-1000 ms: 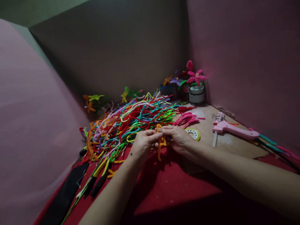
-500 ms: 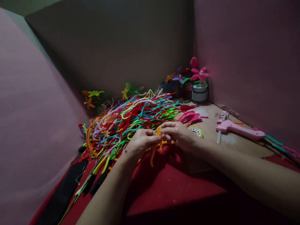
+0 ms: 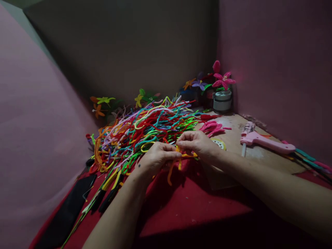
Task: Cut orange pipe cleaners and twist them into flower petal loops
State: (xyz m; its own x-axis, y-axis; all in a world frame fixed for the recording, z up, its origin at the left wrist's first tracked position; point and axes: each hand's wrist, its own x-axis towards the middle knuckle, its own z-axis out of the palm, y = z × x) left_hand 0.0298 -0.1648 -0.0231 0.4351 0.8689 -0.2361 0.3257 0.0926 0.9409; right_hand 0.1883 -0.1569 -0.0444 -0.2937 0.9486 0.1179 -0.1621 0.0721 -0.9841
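Between my two hands is an orange pipe cleaner (image 3: pixel 170 173), bent, with loose ends hanging down over the red cloth. My left hand (image 3: pixel 159 155) pinches it between thumb and fingers from the left. From the right, my right hand (image 3: pixel 195 142) grips its upper part with closed fingertips. The fingers hide most of the bent portion. More orange pipe cleaner (image 3: pixel 189 155) shows just under my right hand. Right behind the hands lies a big heap of multicoloured pipe cleaners (image 3: pixel 155 121).
A pink glue gun (image 3: pixel 268 142) lies on a brown board (image 3: pixel 280 162) at right, near a yellow-rimmed roll (image 3: pixel 220 144) and pink pipe cleaners (image 3: pixel 212 128). Pipe-cleaner flowers (image 3: pixel 224 80) stand behind. A black flat object (image 3: pixel 67 211) and yellow-and-black pliers (image 3: pixel 110 192) lie at left.
My fingers have shifted on the orange pipe cleaner; its upper loop, visible before, is now mostly covered. The hands stay close together, and the view has moved slightly.
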